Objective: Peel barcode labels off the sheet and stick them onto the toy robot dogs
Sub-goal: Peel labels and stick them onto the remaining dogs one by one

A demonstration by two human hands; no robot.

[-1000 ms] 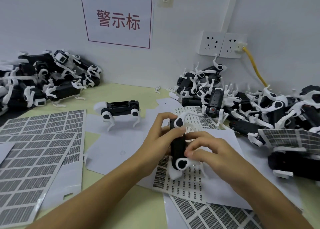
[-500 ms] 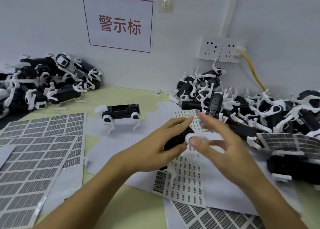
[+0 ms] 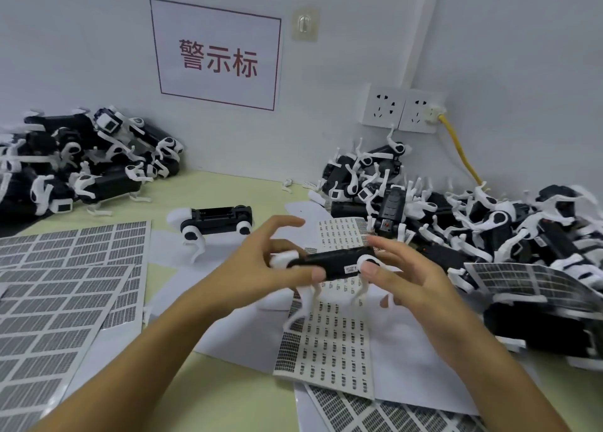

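Head view: both hands at frame centre hold one toy dog (image 3: 329, 262) lying sideways above the label sheet (image 3: 329, 340); left hand (image 3: 261, 268) pinches the dog's left end, thumb on the near side, index raised and loose; right hand (image 3: 404, 278) grips the right end, thumb pressed on the white hip joint, other fingers spread behind; small white label (image 3: 351, 269) shows on the dog's black side just left of the right thumb; dog's white legs hang down, blurred; the sheet lies on white paper, partly peeled rows at centre bottom; a second dog (image 3: 217, 217) stands upright on the table (image 3: 228, 399), upper left of the hands, apart from them; larger sheets (image 3: 62, 288) of grey labels fill the left side; pile of dogs (image 3: 78, 164) at upper left against the wall; bigger pile (image 3: 489, 222) at right, with a curled sheet (image 3: 535, 281) lying on it; sign (image 3: 218, 56) with red characters on the wall at top centre; sockets (image 3: 401, 111) to its right with a yellow cable (image 3: 460, 151) plugged in.
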